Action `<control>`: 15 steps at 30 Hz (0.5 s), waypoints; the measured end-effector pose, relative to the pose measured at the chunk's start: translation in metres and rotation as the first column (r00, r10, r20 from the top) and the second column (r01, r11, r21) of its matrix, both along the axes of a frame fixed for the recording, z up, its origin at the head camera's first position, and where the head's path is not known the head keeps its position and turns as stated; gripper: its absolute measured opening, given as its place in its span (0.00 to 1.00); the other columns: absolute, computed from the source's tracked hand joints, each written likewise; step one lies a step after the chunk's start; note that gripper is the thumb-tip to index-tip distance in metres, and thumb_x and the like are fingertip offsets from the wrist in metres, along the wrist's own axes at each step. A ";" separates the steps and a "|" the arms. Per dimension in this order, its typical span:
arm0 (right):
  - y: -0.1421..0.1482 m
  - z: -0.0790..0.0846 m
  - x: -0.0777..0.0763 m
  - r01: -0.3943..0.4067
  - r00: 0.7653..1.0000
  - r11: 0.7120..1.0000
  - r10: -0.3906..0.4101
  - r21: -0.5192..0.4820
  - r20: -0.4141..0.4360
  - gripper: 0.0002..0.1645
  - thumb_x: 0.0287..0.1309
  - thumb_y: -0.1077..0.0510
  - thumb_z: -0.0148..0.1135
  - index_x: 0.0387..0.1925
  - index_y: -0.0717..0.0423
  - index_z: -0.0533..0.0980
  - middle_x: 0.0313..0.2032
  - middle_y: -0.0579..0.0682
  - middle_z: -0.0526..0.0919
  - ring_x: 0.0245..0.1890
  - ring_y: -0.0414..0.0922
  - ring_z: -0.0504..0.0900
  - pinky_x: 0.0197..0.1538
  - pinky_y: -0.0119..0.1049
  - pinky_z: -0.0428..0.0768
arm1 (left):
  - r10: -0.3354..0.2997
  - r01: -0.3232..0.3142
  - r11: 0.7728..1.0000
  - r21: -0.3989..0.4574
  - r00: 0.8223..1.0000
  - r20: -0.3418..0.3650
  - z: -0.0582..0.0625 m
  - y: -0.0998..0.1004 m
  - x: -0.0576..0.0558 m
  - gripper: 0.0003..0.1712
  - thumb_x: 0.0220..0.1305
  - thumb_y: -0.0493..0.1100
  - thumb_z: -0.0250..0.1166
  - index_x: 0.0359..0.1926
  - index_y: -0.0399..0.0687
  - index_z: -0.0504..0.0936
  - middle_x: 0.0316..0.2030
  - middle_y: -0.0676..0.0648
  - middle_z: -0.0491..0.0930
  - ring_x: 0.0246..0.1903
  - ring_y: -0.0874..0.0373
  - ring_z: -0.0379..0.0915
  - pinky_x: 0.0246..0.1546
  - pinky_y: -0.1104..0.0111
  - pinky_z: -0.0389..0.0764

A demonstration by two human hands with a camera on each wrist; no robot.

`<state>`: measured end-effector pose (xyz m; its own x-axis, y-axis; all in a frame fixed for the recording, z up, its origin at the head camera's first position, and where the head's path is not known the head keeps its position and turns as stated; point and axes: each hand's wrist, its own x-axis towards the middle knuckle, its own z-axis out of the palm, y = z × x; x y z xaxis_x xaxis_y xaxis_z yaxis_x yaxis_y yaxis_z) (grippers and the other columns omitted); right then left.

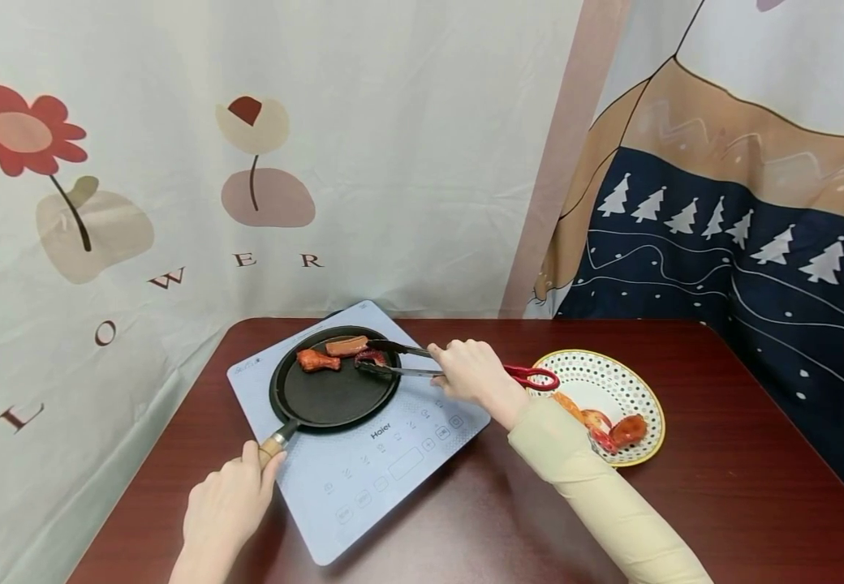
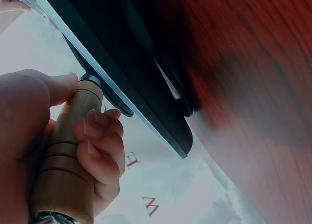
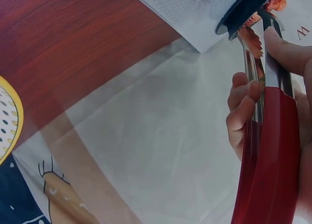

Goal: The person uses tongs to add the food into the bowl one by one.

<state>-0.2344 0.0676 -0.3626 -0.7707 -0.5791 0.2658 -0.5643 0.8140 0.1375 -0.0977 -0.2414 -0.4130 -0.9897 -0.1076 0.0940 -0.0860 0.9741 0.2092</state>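
Observation:
My left hand [image 1: 228, 499] grips the wooden handle [image 2: 68, 151] of a round black frying pan [image 1: 327, 401], fingers wrapped around it. The pan sits on a pale blue induction cooktop [image 1: 407, 442]. Inside the pan lie a chicken drumstick [image 1: 317, 360], a brown sausage-like piece [image 1: 346, 346] and a dark red piece [image 1: 371, 356]. With my right hand [image 1: 475, 373] I hold red-handled tongs [image 3: 279, 136]. Their dark tips are spread over the pan on either side of the dark red piece; whether they touch it, I cannot tell.
To the right of the cooktop stands a dotted plate [image 1: 654, 405] with a yellow rim, carrying several food pieces, among them a glossy brown one [image 1: 629, 431]. All rests on a reddish-brown wooden table [image 1: 743, 478]. A printed curtain [image 1: 407, 162] hangs behind the table.

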 end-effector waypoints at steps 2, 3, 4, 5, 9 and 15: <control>0.001 0.000 0.001 -0.004 1.000 1.000 0.003 -0.011 -0.005 0.21 0.49 0.45 0.70 0.40 0.50 0.74 0.24 0.49 0.81 0.18 0.50 0.78 0.20 0.41 0.72 | 0.000 0.000 1.000 0.000 1.000 -0.001 0.000 0.000 0.000 0.22 0.68 0.54 0.54 0.34 0.36 0.67 0.17 0.39 0.73 0.16 0.41 0.72 0.16 0.54 0.68; 0.002 0.000 0.003 -0.006 1.000 1.000 0.006 -0.018 -0.008 0.21 0.49 0.45 0.70 0.40 0.50 0.74 0.23 0.49 0.81 0.18 0.50 0.77 0.20 0.41 0.72 | -0.002 0.002 1.000 0.000 1.000 0.000 0.000 0.000 0.000 0.22 0.68 0.54 0.54 0.34 0.36 0.67 0.17 0.39 0.73 0.16 0.41 0.72 0.16 0.54 0.68; 0.003 0.001 0.004 -0.008 1.000 1.000 0.008 -0.024 -0.010 0.21 0.49 0.44 0.70 0.40 0.50 0.74 0.23 0.49 0.80 0.18 0.50 0.77 0.20 0.41 0.72 | -0.002 0.002 1.000 -0.001 1.000 -0.001 0.000 0.000 0.000 0.22 0.68 0.54 0.54 0.34 0.36 0.67 0.17 0.38 0.73 0.17 0.41 0.72 0.16 0.54 0.68; 0.005 0.001 0.005 -0.011 1.000 0.999 0.011 -0.030 -0.011 0.21 0.49 0.44 0.70 0.40 0.50 0.73 0.23 0.49 0.80 0.18 0.50 0.77 0.19 0.41 0.71 | -0.002 0.002 1.000 -0.001 1.000 -0.002 -0.001 0.000 0.000 0.22 0.68 0.54 0.54 0.34 0.36 0.67 0.17 0.38 0.73 0.17 0.41 0.72 0.16 0.53 0.68; 0.013 0.003 0.013 -0.023 1.000 0.998 0.022 -0.063 -0.011 0.21 0.50 0.45 0.69 0.42 0.49 0.74 0.23 0.49 0.79 0.17 0.48 0.76 0.18 0.38 0.69 | -0.004 0.004 1.000 -0.001 1.000 -0.012 -0.001 0.000 0.000 0.22 0.68 0.54 0.54 0.34 0.36 0.67 0.17 0.38 0.73 0.16 0.40 0.72 0.16 0.53 0.67; 0.038 0.003 0.026 0.012 1.000 0.993 -0.010 -0.118 0.019 0.23 0.51 0.44 0.69 0.47 0.48 0.75 0.24 0.49 0.80 0.19 0.44 0.75 0.19 0.34 0.66 | -0.005 0.005 1.000 0.002 1.000 -0.009 0.000 0.000 0.000 0.23 0.68 0.54 0.53 0.34 0.36 0.66 0.17 0.38 0.73 0.17 0.40 0.72 0.16 0.53 0.68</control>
